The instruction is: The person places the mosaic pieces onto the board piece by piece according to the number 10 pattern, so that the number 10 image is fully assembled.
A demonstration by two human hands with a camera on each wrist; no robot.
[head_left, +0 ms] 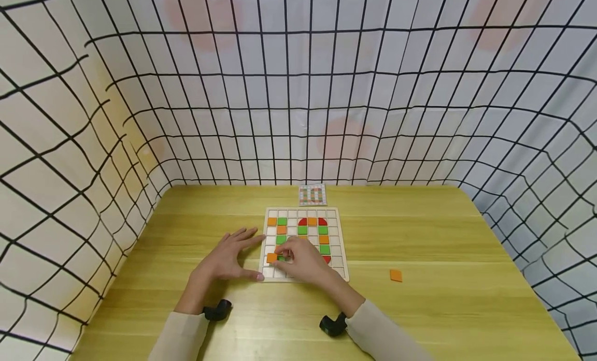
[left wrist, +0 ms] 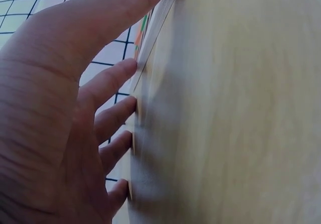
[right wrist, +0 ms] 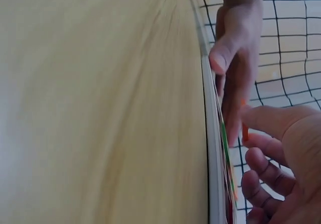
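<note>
A white gridded board (head_left: 340, 265) lies on the table, with orange and green square tiles and red curved pieces in some of its cells. Between thumb and index finger, my right hand (head_left: 303, 260) pinches an orange square tile (head_left: 272, 258) over the board's lower left; the right wrist view shows this tile (right wrist: 245, 128) edge-on. My left hand (head_left: 228, 257) has its fingers spread on the table at the board's left side, the thumb touching the near left corner. The right hand hides some of the board's lower middle cells.
A small printed pattern card (head_left: 312, 195) lies just behind the board. One loose orange tile (head_left: 396, 275) is on the wooden table (head_left: 434, 299) to the right. Black wire grid panels (head_left: 308, 91) with white sheeting behind them stand around the back and sides.
</note>
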